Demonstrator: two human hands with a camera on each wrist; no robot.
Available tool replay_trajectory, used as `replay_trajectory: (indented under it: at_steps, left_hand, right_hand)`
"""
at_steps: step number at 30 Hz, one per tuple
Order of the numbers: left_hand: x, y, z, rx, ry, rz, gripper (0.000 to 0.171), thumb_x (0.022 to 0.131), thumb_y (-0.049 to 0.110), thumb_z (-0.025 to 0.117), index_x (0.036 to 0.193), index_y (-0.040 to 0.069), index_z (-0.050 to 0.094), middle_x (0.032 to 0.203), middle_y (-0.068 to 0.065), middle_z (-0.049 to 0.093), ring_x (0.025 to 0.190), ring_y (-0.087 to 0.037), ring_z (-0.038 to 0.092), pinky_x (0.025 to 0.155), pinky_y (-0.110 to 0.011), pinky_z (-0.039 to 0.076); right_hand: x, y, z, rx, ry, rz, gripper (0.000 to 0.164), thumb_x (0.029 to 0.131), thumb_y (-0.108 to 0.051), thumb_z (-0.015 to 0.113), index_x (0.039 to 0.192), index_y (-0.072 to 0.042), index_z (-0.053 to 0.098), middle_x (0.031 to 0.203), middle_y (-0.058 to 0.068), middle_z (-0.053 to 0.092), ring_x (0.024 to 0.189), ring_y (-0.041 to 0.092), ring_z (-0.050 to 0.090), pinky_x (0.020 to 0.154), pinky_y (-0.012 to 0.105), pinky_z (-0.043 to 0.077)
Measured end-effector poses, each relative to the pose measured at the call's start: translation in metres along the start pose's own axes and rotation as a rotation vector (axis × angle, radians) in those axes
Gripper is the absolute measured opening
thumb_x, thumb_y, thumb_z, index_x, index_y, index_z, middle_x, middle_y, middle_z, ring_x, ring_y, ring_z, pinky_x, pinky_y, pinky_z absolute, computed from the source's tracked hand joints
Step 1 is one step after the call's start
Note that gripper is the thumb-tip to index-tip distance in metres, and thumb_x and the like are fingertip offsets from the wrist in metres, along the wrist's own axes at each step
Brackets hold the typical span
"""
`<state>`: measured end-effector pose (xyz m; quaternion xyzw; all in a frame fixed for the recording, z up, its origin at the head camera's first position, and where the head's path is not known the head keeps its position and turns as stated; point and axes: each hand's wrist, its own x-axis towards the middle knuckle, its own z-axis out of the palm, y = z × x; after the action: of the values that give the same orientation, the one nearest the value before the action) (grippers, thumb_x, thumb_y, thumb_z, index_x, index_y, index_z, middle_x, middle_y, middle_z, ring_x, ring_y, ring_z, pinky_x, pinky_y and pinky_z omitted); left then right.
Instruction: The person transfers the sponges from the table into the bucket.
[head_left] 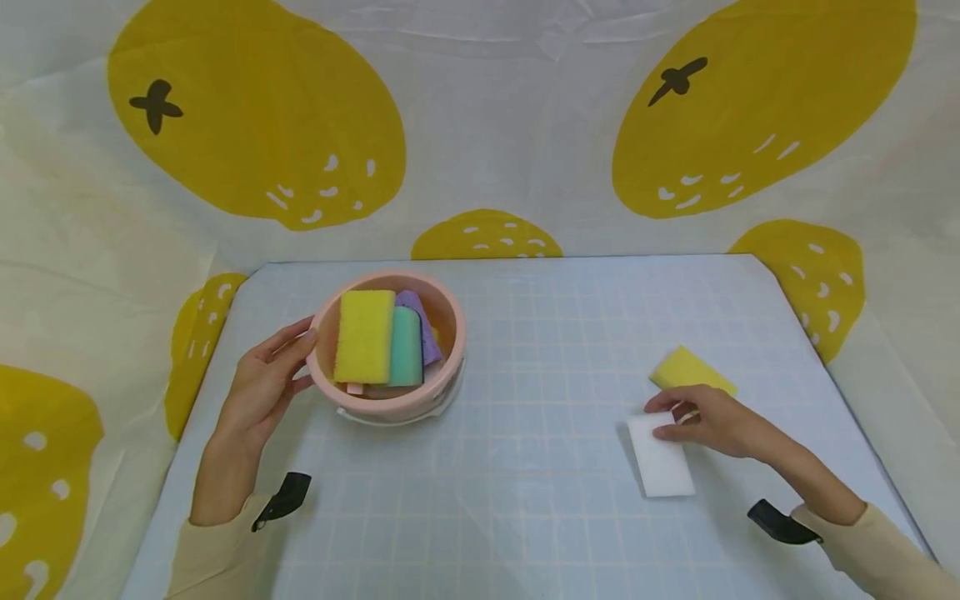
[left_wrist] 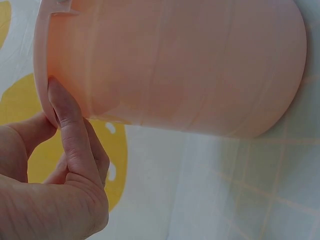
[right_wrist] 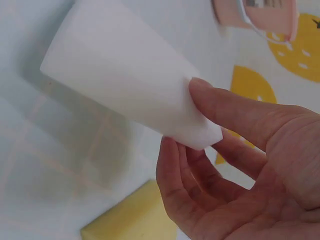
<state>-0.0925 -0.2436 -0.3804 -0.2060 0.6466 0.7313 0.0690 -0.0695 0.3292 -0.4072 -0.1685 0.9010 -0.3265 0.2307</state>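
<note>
On the left of the head view stands a pink bucket (head_left: 387, 407) with a white handle (head_left: 408, 419). My left hand (head_left: 266, 379) pinches its rim, thumb on one side and fingers on the other, as the left wrist view shows on the bucket wall (left_wrist: 175, 65). Inside lie a yellow sponge (head_left: 364, 337), a teal sponge (head_left: 406, 346) and a purple piece (head_left: 420, 321). At the right, my right hand (head_left: 708, 419) pinches one end of a white sponge (right_wrist: 120, 65) between thumb and fingers. Its shadow falls on the tabletop. Just behind that hand lies a flat yellow sponge (head_left: 693, 370).
The table (head_left: 540, 467) has a pale blue grid covering. Behind and beside it hangs a white cloth (head_left: 510, 125) printed with large yellow fruit shapes. Black straps (head_left: 783, 523) circle both sleeves.
</note>
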Motion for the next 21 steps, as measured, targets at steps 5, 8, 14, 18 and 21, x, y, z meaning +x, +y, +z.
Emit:
replay_trajectory:
  at_steps: [5,8,14,18,21]
  left_hand:
    - [0.0,0.0,0.0,0.004,-0.005,0.004,0.078,0.085,0.043,0.082,0.152,0.018,0.052,0.144,0.004,0.055,0.114,-0.009,0.061,0.084,-0.023,0.059]
    - [0.0,0.0,0.0,0.008,-0.005,0.004,0.077,0.085,0.043,0.082,0.152,0.019,0.052,0.144,0.004,0.056,0.114,-0.009,0.061,0.085,-0.023,0.059]
    - [0.0,0.001,0.001,0.013,0.002,-0.004,0.078,0.085,0.044,0.083,0.152,0.019,0.052,0.145,0.004,0.055,0.115,-0.009,0.061,0.085,-0.022,0.059]
    - [-0.001,0.001,0.001,0.018,0.01,-0.008,0.079,0.084,0.045,0.083,0.152,0.02,0.052,0.151,0.002,0.052,0.118,-0.01,0.06,0.087,-0.022,0.058]
    - [-0.001,0.0,0.001,0.023,0.01,-0.007,0.079,0.084,0.045,0.082,0.153,0.02,0.052,0.152,0.002,0.051,0.119,-0.01,0.06,0.087,-0.022,0.058]
  right_hand:
    - [0.004,-0.008,-0.008,0.031,-0.013,-0.011,0.039,0.089,-0.021,0.082,0.12,-0.001,0.071,0.112,0.006,0.067,0.093,0.019,0.06,0.077,0.023,0.058]
    - [0.007,-0.012,-0.012,0.053,-0.006,-0.027,0.037,0.089,-0.022,0.082,0.118,-0.003,0.071,0.111,0.005,0.066,0.094,0.018,0.062,0.081,0.024,0.059]
    - [0.016,-0.023,-0.022,0.07,-0.005,-0.077,0.035,0.088,-0.023,0.083,0.116,-0.006,0.071,0.109,0.004,0.066,0.094,0.015,0.063,0.082,0.021,0.058]
    - [0.023,-0.033,-0.027,0.086,-0.009,-0.116,0.034,0.088,-0.022,0.084,0.115,-0.007,0.071,0.108,0.004,0.068,0.093,0.016,0.063,0.081,0.023,0.059]
    - [0.028,-0.039,-0.031,0.096,0.002,-0.141,0.032,0.087,-0.021,0.084,0.115,-0.009,0.072,0.106,0.004,0.067,0.092,0.017,0.063,0.08,0.025,0.06]
